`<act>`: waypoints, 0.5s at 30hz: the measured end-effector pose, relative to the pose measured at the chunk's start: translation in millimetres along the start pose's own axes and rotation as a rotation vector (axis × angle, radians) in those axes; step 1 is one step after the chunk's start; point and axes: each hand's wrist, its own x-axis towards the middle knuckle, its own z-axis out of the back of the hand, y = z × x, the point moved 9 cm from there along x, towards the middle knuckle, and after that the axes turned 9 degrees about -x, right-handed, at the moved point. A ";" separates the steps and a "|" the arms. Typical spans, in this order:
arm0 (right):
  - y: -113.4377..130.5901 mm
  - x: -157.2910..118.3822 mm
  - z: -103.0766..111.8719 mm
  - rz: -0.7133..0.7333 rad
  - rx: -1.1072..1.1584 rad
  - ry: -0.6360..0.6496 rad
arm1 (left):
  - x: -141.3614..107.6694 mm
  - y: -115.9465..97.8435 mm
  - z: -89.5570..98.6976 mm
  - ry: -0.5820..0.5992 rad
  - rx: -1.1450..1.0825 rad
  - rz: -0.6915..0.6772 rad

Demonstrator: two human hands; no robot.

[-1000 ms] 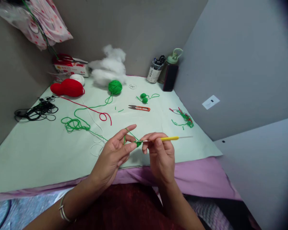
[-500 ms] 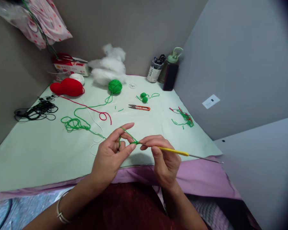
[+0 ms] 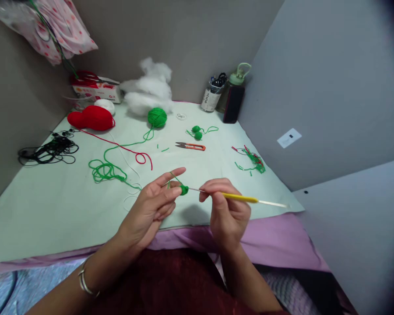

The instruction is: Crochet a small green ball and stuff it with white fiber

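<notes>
Green yarn piece (image 3: 184, 190) is pinched in the left hand's grip (image 3: 150, 203); the right hand's grip (image 3: 228, 211) holds a yellow hook (image 3: 241, 197).

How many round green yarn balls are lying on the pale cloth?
3: one large ball in front of the fluffy white stuffing, plus two small balls beyond the orange-handled snips, one just behind the other. The stuffing could hide more.

The head camera looks forward and down over the tabletop (image 3: 68, 214).
</notes>
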 end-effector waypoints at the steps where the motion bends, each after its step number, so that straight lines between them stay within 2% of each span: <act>1: -5.1 2.4 -1.3 -0.069 0.116 0.002 | 0.2 -1.9 -0.1 -0.001 0.005 -0.018; 4: -8.4 3.8 -10.9 -0.131 0.204 0.061 | -0.1 0.0 -1.6 0.016 0.055 -0.038; 8: -0.7 -3.7 -11.6 -0.042 -0.021 0.059 | -0.3 1.6 2.6 -0.004 0.170 -0.124; 10: 9.4 -8.9 -12.1 0.091 -0.201 0.071 | 0.0 1.6 4.6 -0.014 0.172 -0.155; 13: 22.8 -15.1 -15.3 0.290 -0.407 0.096 | 2.7 12.0 3.8 0.013 0.047 -0.028; 15: 17.3 -10.8 -8.5 0.219 -0.339 0.058 | 4.0 16.6 2.8 0.025 -0.055 0.062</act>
